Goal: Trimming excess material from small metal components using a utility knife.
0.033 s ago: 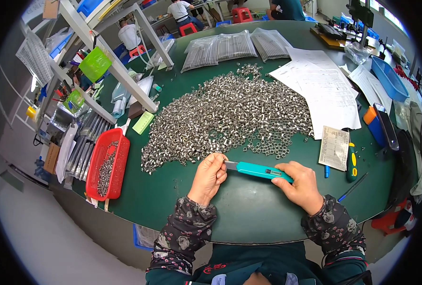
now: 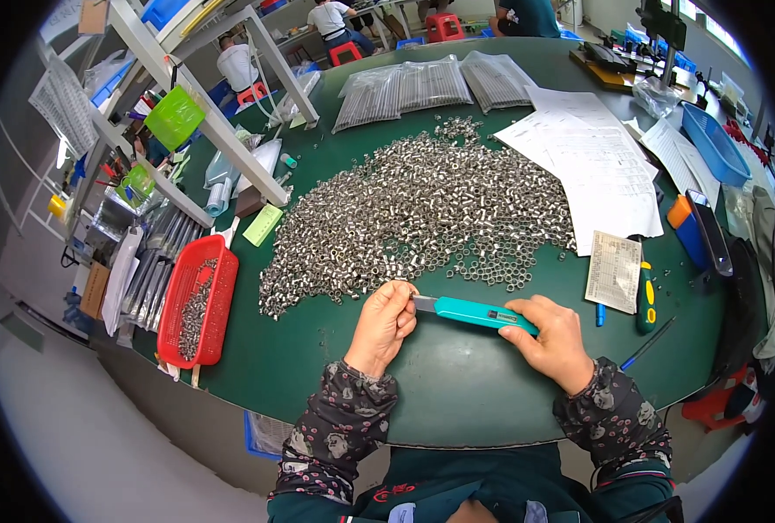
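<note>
My right hand (image 2: 551,338) is closed around the teal handle of a utility knife (image 2: 479,312). Its short blade (image 2: 423,303) points left, its tip meeting the fingertips of my left hand (image 2: 386,322). That hand is pinched, and whatever sits between its thumb and fingers is too small and covered to make out. Just beyond both hands spreads a wide heap of small silvery metal rings (image 2: 422,205), some lying on end so their round openings show. A red plastic basket (image 2: 228,292) to the left holds more of these small metal pieces.
Bagged metal rods (image 2: 431,87) lie at the back of the green table (image 2: 457,383). Paper sheets (image 2: 601,166), a small card (image 2: 614,272), a yellow-green handled tool (image 2: 646,301) and a phone (image 2: 710,234) are on the right. A grey shelf frame (image 2: 222,139) rises at left.
</note>
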Available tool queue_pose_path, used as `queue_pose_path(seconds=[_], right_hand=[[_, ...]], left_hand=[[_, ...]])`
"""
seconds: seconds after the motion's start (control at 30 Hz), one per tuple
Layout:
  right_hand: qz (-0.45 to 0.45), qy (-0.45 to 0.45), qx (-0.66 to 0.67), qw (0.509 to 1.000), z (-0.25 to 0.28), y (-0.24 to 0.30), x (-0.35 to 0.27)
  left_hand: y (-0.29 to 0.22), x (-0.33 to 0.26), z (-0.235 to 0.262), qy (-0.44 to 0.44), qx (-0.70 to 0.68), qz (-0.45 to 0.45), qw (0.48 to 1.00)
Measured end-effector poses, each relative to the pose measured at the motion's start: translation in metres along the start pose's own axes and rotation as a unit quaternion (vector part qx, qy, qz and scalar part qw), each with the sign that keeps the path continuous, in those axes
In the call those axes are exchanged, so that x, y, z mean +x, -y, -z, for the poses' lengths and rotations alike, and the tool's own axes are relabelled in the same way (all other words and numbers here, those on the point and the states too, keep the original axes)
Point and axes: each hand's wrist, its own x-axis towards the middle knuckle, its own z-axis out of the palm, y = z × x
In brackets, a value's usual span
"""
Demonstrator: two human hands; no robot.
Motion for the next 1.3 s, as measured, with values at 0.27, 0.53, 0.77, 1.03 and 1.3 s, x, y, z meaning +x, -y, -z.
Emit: queue_pose_path(seconds=[0.27,0.53,0.77,1.03,1.3], right_hand=[[0.047,-0.022,-0.034,0.998,0.002,0.000,0.000],[0.096,-0.036,-0.071,0.992,0.007,0.001,0.002],[0.151,-0.042,-0.104,0.982,0.017,0.003,0.007],[0.206,-0.059,-0.141,0.967,0.025,0.005,0.010],[0.269,-0.098,-0.220,0.933,0.031,0.008,0.012]], left_hand=[[-0.007,-0.003,-0.001,-0.006,0.036,0.024,0.999],[-0.017,-0.004,0.001,0.006,0.090,0.079,0.993],[-0.020,-0.005,0.004,0.022,0.126,0.116,0.985],[-0.020,-0.005,0.007,0.073,0.136,0.155,0.976],[-0.018,-0.003,0.005,0.084,0.154,0.167,0.970]])
